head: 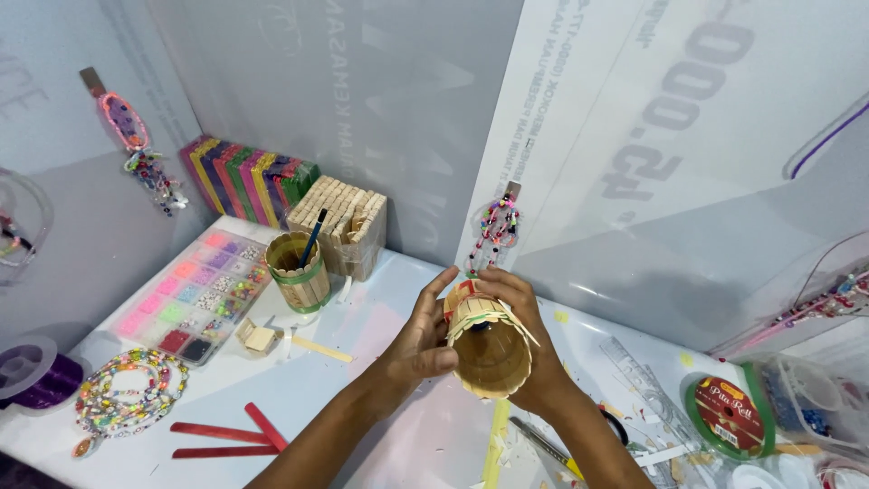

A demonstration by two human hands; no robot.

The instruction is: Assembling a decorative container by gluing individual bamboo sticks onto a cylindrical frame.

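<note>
The person holds a small round cup made of pale wooden craft sticks (490, 355) in the air above the white table (380, 317), about over the middle of it and a little toward the back wall. The cup is between both hands and its open mouth is turned toward the person, so the brown inside is visible. The left hand (423, 340) is closed on the cup's left side, with the thumb bent over the rim and the fingers reaching up along the wall. The right hand (525, 335) is wrapped around the right side and the back of the cup, with its fingers curled over the top end. The sticks stand side by side to form the wall, and some ends come out past the rim on the upper right. At the far end of the cup a bit of red and green colour shows.

Near the back left corner of the table stands a second stick cup with green bands (299, 270), and a dark pencil (312, 237) is in it. Beside it is a block of plain wooden sticks (348, 222). A clear bead box with many compartments (195, 294) lies along the left edge. Three red flat sticks (231, 435) lie near the front edge.
</note>
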